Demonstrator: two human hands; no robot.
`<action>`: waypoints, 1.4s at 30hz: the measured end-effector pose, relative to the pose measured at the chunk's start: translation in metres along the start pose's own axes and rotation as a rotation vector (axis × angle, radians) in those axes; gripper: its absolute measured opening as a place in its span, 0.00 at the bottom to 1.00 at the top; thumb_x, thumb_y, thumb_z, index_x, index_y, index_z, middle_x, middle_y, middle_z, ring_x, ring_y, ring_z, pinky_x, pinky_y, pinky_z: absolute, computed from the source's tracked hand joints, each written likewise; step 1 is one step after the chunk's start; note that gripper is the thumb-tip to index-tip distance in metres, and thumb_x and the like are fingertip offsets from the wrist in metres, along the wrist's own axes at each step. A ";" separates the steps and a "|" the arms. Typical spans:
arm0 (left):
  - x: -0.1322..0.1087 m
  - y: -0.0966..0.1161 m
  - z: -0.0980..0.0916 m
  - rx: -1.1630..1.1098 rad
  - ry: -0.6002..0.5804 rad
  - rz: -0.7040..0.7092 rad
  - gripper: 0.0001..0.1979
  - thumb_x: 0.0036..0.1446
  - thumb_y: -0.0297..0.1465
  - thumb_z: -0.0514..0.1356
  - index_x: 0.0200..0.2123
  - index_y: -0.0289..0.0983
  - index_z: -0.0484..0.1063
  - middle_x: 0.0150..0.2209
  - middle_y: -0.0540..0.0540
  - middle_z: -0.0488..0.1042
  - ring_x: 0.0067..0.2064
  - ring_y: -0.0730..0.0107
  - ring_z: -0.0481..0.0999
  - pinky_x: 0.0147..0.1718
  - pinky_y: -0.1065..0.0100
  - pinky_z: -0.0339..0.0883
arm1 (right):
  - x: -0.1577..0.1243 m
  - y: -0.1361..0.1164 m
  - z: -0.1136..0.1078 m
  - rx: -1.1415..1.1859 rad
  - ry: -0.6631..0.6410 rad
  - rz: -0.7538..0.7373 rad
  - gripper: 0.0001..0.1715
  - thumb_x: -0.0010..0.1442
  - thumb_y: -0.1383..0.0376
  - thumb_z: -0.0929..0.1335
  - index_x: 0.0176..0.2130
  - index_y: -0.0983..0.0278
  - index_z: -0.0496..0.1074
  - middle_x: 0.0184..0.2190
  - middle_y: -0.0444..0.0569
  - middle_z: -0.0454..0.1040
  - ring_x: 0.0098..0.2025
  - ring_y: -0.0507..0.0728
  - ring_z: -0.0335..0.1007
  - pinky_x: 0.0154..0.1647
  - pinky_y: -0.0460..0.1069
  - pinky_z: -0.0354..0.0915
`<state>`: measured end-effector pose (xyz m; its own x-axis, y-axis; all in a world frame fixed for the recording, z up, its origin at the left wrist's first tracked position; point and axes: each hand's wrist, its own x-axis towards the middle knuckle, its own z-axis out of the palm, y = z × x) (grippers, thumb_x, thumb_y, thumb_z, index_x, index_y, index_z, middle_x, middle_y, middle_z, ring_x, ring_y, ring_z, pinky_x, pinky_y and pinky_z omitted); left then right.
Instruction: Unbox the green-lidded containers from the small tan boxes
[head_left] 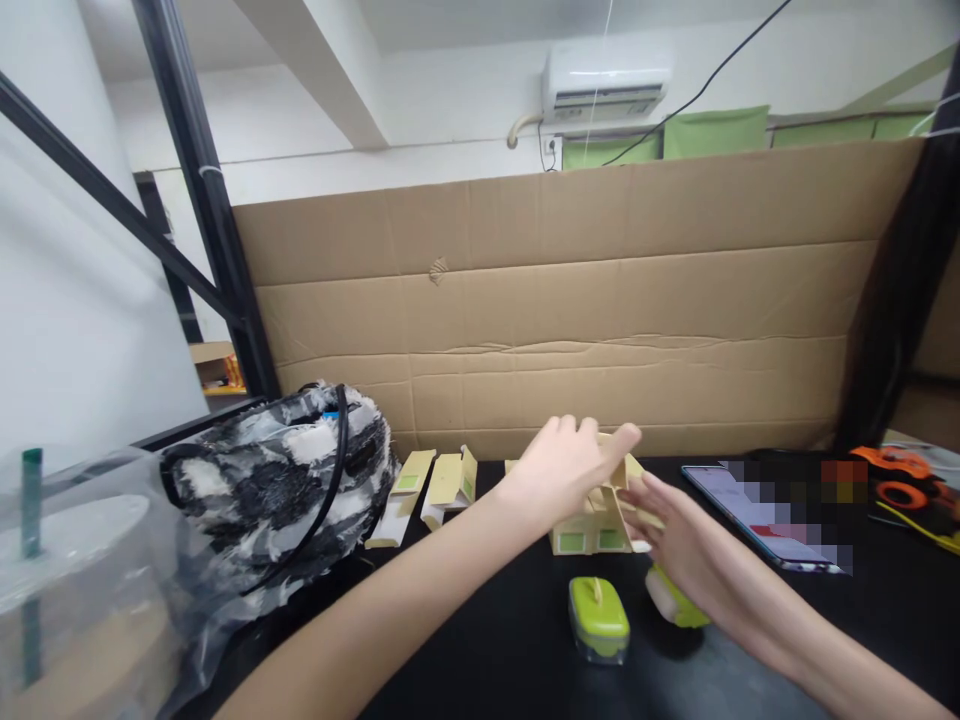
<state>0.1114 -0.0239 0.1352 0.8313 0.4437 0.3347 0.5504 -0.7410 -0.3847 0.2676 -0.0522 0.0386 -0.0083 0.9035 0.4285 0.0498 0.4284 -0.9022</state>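
My left hand [566, 462] is closed over the top of a small beige cardboard box [616, 470], its fingers curled and partly hiding it. My right hand [679, 525] is at the box's right side, fingers slightly bent around a beige flap; motion blurs the fingertips. Below and behind the hands stand beige boxes with green labels [589, 535]. Closer to me on the black table sits a clear container with a lime-green lid and handle [598, 615]. Another green and whitish container [675, 598] lies tipped on its side, partly behind my right hand.
Two opened beige cartons [405, 495] [451, 485] lie left of the boxes. A fluffy black-and-white bag [292, 490] and a plastic-wrapped cup with a green straw [82, 590] are at left. To the right are a phone [757, 520] and an orange toy [896, 480]. Cardboard [555, 300] walls the back.
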 end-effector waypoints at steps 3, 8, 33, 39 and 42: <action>0.018 0.009 0.004 0.123 -0.028 0.149 0.16 0.60 0.23 0.53 0.52 0.36 0.62 0.38 0.39 0.72 0.39 0.55 0.71 0.36 0.63 0.57 | 0.005 -0.004 -0.005 0.513 -0.167 0.357 0.28 0.64 0.49 0.54 0.39 0.62 0.74 0.37 0.54 0.80 0.45 0.60 0.77 0.53 0.60 0.68; 0.026 0.025 0.011 0.224 -0.047 0.330 0.11 0.62 0.29 0.53 0.47 0.42 0.67 0.38 0.41 0.73 0.38 0.59 0.70 0.37 0.63 0.55 | 0.006 0.001 -0.011 0.802 -0.126 0.397 0.19 0.66 0.59 0.56 0.36 0.57 0.72 0.34 0.44 0.82 0.40 0.54 0.79 0.49 0.57 0.71; -0.113 0.003 0.079 -1.813 0.521 -0.960 0.37 0.46 0.40 0.69 0.48 0.43 0.45 0.44 0.41 0.74 0.47 0.58 0.76 0.49 0.55 0.67 | -0.030 -0.020 -0.022 -1.082 -0.677 -0.013 0.26 0.34 0.71 0.77 0.36 0.61 0.72 0.38 0.49 0.76 0.41 0.64 0.72 0.42 0.58 0.70; -0.120 0.017 0.076 -2.176 0.435 -0.996 0.32 0.53 0.35 0.65 0.52 0.44 0.45 0.50 0.41 0.71 0.50 0.58 0.74 0.48 0.56 0.68 | -0.021 -0.020 -0.015 -1.164 -0.464 -0.529 0.29 0.45 0.49 0.75 0.44 0.60 0.73 0.39 0.53 0.79 0.40 0.64 0.77 0.37 0.56 0.75; -0.119 0.026 0.071 -2.325 0.359 -0.925 0.32 0.52 0.31 0.64 0.52 0.42 0.45 0.51 0.39 0.72 0.49 0.59 0.75 0.48 0.55 0.68 | -0.023 -0.029 0.004 -1.170 -0.240 -0.892 0.18 0.62 0.57 0.65 0.50 0.61 0.70 0.46 0.53 0.78 0.45 0.59 0.76 0.39 0.52 0.74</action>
<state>0.0325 -0.0606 0.0244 0.3931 0.9185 -0.0426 -0.5003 0.2526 0.8282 0.2625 -0.0856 0.0545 -0.6212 0.3865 0.6817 0.6918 0.6792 0.2453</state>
